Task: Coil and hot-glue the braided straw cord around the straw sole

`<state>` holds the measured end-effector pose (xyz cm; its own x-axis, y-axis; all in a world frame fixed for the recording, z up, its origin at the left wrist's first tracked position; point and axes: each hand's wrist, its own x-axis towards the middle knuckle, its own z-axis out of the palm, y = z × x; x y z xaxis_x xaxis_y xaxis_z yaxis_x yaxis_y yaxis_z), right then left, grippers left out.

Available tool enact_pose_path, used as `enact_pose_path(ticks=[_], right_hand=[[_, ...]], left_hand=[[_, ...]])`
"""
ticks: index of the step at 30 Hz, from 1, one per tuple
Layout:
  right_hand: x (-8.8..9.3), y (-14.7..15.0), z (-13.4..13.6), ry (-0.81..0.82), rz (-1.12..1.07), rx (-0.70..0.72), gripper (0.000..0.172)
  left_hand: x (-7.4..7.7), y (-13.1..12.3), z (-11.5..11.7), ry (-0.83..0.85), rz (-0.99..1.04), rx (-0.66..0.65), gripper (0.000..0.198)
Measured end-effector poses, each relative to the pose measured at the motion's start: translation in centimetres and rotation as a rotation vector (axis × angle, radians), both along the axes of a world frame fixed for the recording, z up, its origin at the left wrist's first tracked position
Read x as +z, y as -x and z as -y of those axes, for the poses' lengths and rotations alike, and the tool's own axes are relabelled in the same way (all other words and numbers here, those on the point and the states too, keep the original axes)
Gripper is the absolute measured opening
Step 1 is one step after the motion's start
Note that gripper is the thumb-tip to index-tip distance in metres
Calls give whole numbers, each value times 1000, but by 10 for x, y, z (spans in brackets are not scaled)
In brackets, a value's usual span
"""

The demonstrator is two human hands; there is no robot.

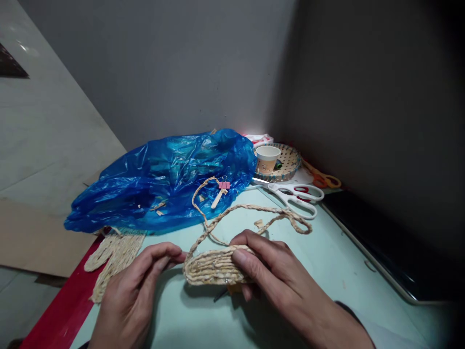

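Coiled cord (214, 269), likely light and springy, best pinched across its layers, is gripped above the table (319, 266) by my right hand (272, 269); my left hand (136, 281) curls at its end, hold unclear.

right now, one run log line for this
right hand: holding coiled cord | left hand: at coil's left end | loose cord: looping beyond | white scissors: lying beyond

A pale green tabletop (174, 315) carries a blue bag (181, 169); white scissors (275, 187); a black panel (385, 242); braided cord (261, 209).
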<state>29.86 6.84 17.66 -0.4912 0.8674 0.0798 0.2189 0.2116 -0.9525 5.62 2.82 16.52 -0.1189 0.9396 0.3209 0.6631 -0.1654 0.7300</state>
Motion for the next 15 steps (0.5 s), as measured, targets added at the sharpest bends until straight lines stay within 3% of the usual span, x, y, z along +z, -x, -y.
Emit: enact_pose_path(ticks=[10,15], right_hand=[[-1,-1,0,179,-125,36,36],[-6,0,0,277,-190,56,39]], left_hand=[[7,-9,-3,155,301,28,17],[6,-14,1,136,378,75,15]])
